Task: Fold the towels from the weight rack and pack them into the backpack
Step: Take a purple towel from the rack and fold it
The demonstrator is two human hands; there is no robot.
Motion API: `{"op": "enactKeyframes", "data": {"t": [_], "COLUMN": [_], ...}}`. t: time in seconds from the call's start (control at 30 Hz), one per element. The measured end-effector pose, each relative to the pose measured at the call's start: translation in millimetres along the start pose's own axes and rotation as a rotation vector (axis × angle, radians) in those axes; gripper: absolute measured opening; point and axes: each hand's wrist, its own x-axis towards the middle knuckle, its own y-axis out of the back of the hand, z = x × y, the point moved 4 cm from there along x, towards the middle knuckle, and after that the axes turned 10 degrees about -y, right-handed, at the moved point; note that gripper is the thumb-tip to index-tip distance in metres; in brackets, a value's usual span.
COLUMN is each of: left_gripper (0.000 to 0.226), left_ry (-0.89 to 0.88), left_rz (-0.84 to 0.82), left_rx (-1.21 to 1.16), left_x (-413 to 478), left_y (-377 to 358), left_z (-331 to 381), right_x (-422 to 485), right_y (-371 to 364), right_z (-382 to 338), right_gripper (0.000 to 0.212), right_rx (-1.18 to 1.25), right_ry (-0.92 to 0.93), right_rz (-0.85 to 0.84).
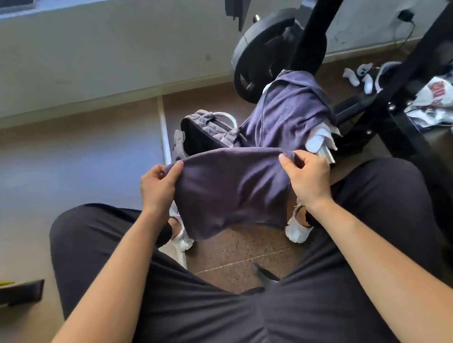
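pinched at both top corners by left hand (158, 188) and right hand (307, 177), thumbs on top: a ribbed purple towel (230, 198), stretched wide, hanging between the knees over speckled brown floor (239, 253). beyond it an open grey fabric backpack (206, 135); beside that a second purple towel (288, 113), draped over the black metal weight rack (319, 25)

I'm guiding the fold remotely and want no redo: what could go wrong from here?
1. The towel hangs in mid-air with no surface to fold on; its lower edge may drag on the floor.
2. The left hand and right hand pinch only its top corners; one slipped grip drops that side.
3. The second towel hangs against the backpack and could get in the way of packing.
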Motion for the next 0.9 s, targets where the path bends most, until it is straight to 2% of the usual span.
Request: {"op": "enactKeyframes", "data": {"t": [0.2, 0.3, 0.33, 0.43, 0.57, 0.73, 0.9], "left_gripper": [0.029, 0.019, 0.017, 0.014, 0.023, 0.021, 0.025], "left_ry": [0.073, 0.11, 0.133, 0.165, 0.18, 0.187, 0.152], "left_rz": [-0.333, -0.469, -0.495, -0.571, -0.625, -0.662, -0.7], "left_rx": [-0.057, -0.097, -0.122, -0.163, -0.157, -0.161, -0.206], "left_x": [-37.3, -49.3, -52.1, -57.6, -58.3, -58.8, -58.1], "left_y": [-38.8, -57.1, -61.7, -70.1, -73.0, -74.1, -72.5], "left_z": [1.6, 4.9, 6.2, 11.5, 13.4, 13.5, 13.2], "right_x": [-9.9, -12.5, -14.4, -24.3, -33.6, -40.0, -47.8], "right_y": [-20.4, -29.3, -32.4, -40.1, -48.9, -55.0, -61.8], "right_z": [6.9, 7.2, 5.3, -2.8, -9.1, -16.2, -15.4], "right_gripper": [0.047, 0.049, 0.044, 0.018, 0.025, 0.03, 0.051], "right_rx": [-0.052, -0.026, -0.008, 0.011, -0.016, -0.067, -0.155], "right_ry": [-0.045, -0.071, -0.077, -0.045, 0.035, 0.11, 0.162], "right_rz": [-0.115, -0.221, -0.274, -0.423, -0.56, -0.681, -0.758]}}
